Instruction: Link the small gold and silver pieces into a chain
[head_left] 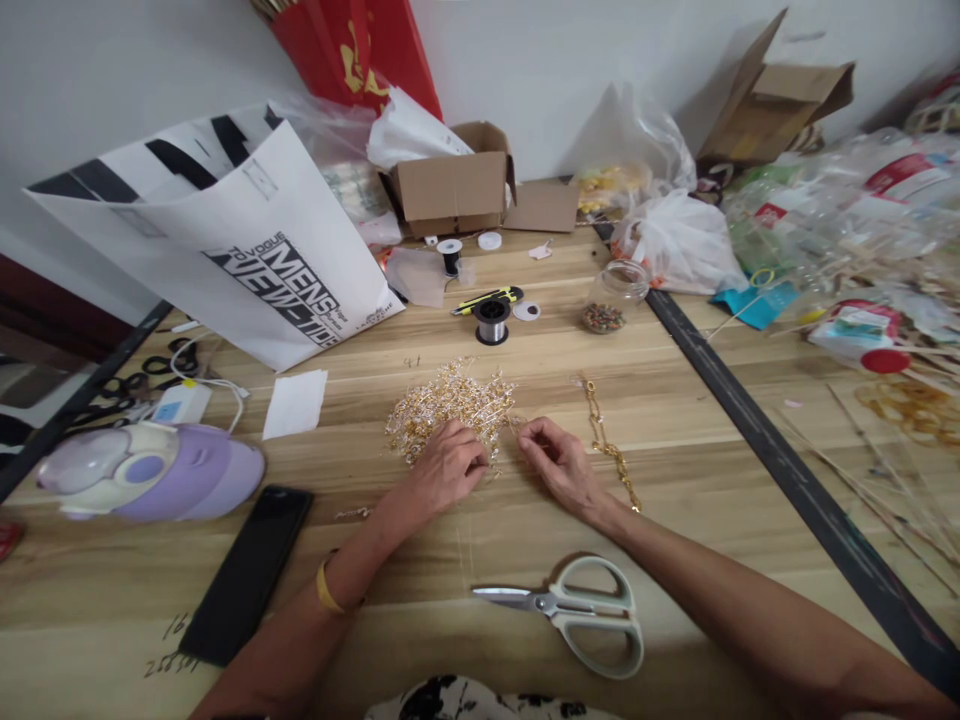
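Note:
A loose heap of small gold and silver beaded pieces [442, 395] lies on the wooden table. At its near edge rests my left hand [452, 463], fingers curled down and closed; what they hold, if anything, is hidden. Just right of the heap, my right hand [551, 455] makes a pinch, its fingertips by a fine gold bit too small to name. A gold chain [598, 425] stretches along the table to the right of that hand. Scissors [559, 605] with pale handles lie nearer to me, blades pointing left.
Behind the heap are a wire spool [493, 325], a yellow-black utility knife [480, 299] and a jar [609, 305] of beads. At left stand a white paper bag [300, 250], a purple bottle [187, 470] and a black phone [247, 570]. Plastic bottles [847, 215] crowd the right.

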